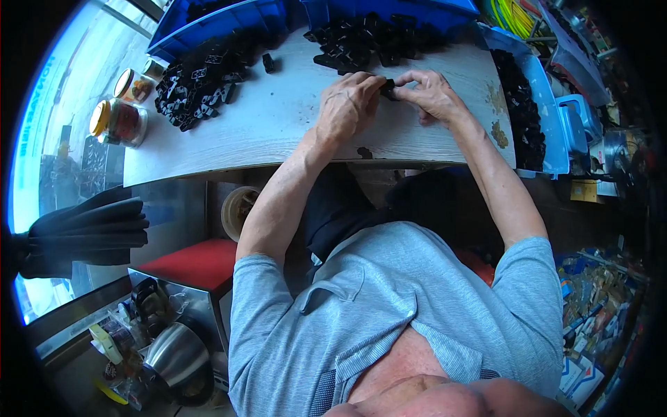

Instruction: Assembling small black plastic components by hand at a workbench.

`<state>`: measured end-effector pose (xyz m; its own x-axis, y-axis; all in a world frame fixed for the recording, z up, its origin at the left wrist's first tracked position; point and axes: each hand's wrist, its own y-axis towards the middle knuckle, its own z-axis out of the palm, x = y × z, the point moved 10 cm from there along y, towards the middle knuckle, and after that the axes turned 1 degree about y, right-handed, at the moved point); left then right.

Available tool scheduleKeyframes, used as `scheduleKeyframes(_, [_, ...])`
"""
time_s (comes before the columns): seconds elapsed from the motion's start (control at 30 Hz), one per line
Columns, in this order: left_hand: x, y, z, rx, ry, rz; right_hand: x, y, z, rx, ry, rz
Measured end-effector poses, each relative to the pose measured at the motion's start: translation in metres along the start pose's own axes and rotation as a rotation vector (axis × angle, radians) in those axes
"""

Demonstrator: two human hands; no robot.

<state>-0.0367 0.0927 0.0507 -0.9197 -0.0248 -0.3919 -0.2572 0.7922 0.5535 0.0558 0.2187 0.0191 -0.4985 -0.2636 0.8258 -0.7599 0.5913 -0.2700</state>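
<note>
Over the white worktable [278, 139], my left hand [349, 102] and my right hand [429, 94] meet at a small black plastic part [388, 88]. The fingers of both hands are closed on it, the right in a pinch of thumb and forefinger. Much of the part is hidden by the fingers, so its exact kind does not show. Just beyond my hands lies a pile of loose black parts [361, 42]. A second heap of black parts [201, 76] covers the table's left side, and one single black piece [268, 63] lies apart from it.
Two blue bins [222, 28] [431, 8] stand along the far edge. To the right is a light blue tray [552, 132] filled with black parts. Lidded jars [119, 123] sit at the left edge. Below left are a red-topped cabinet [194, 264] and a metal kettle [179, 354].
</note>
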Motion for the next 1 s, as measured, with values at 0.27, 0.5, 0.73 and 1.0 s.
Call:
scheduleKeyframes(0.27, [-0.004,0.002,0.007,0.061,0.028,0.044,-0.007,0.005,0.005,0.025,-0.001,-0.008])
scheduleKeyframes(0.5, [-0.017,0.01,0.015,0.089,0.005,0.187,-0.012,0.006,0.002,0.001,0.039,-0.032])
scheduleKeyframes(0.73, [-0.017,0.011,0.014,0.017,-0.025,0.229,-0.009,0.005,0.0,-0.008,0.015,-0.027])
scheduleKeyframes(1.0, [-0.015,0.01,0.022,0.073,0.041,0.201,-0.015,0.008,0.002,0.012,0.018,-0.03])
